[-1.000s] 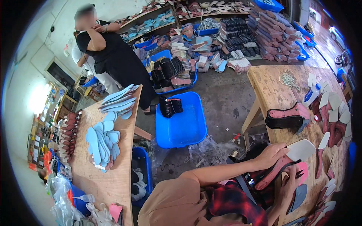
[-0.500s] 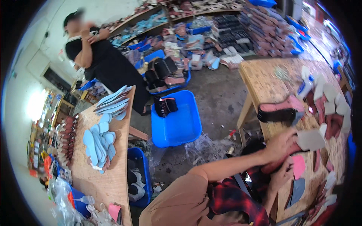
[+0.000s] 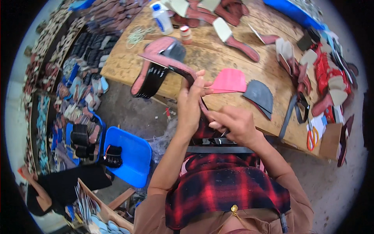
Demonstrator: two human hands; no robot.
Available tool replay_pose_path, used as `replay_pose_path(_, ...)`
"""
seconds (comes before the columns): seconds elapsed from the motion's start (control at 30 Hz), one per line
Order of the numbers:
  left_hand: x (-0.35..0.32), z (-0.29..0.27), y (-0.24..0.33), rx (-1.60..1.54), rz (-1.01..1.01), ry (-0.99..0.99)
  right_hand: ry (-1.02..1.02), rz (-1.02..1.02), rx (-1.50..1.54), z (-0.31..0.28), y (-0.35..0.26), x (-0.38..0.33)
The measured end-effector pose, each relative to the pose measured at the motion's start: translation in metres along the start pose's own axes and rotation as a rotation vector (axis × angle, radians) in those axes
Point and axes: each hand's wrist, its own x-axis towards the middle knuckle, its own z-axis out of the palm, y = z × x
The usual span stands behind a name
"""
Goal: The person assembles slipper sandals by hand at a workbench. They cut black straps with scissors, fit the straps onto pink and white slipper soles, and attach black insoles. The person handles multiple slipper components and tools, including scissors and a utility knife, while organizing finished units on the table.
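Observation:
In front of the table edge, above my lap, my left hand (image 3: 189, 107) is closed around a thin, dark reddish insole (image 3: 203, 106). My right hand (image 3: 237, 124) is closed at the insole's lower end, with a small dark tip showing under its fingers that I cannot make out. Just beyond my left fingers lie pink-topped insoles with glossy black edges (image 3: 151, 80), stacked at the table's left edge. Pink rounded pieces (image 3: 230, 80) and dark grey rounded pieces (image 3: 258, 97) rest on the table past my right hand.
The wooden table (image 3: 202, 58) carries a white-and-blue bottle (image 3: 162, 19), a small red-and-white jar (image 3: 186, 35), loose string (image 3: 139, 36), several red insoles (image 3: 243, 48) and orange-handled scissors (image 3: 311, 137). A blue tub (image 3: 128, 156) stands on the floor at left, near a person in black (image 3: 70, 187).
My view has swung right toward the table. My hands are now together over my lap; the pale grey piece earlier by my left hand no longer shows there.

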Motion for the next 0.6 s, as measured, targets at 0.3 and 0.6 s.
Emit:
replay_pose_path(0.3,0.009,0.045,-0.016,-0.237,-0.056,-0.222,0.327,0.766,0.693,-0.001,0.025,0.008)
replay_pose_path(0.6,0.016,0.047,-0.043,-0.229,-0.167,-0.270,0.054,0.867,0.919,-0.024,0.000,-0.052)
